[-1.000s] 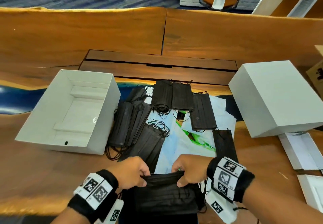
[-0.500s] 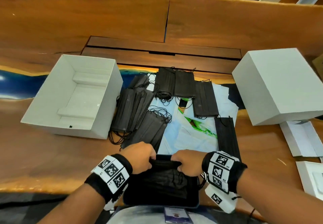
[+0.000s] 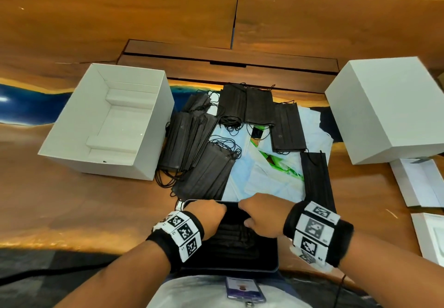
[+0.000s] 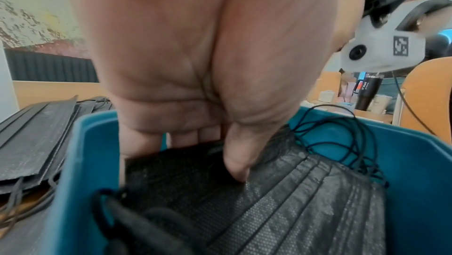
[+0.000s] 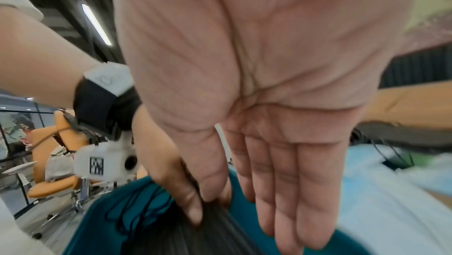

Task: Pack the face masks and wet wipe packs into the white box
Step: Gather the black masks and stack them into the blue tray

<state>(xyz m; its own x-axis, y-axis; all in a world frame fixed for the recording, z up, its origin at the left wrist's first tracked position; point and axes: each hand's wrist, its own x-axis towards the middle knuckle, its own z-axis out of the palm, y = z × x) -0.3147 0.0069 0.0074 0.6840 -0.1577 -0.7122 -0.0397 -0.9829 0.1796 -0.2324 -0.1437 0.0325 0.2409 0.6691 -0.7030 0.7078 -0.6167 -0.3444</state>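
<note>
The open white box stands well left of the blue tray, which sits at the table's near edge. Between the box and the tray's far rim, black face masks lie fanned in piles over pale blue masks and a green-printed wet wipe pack. In the tray, the left hand pinches a stack of black masks, thumb on top and fingers behind its far edge. Beside it, the right hand has its thumb on that stack, but its fingers hang straight over the tray's far rim, so whether it truly grips is unclear. Right of the tray stands a closed white box, apparently the lid.
</note>
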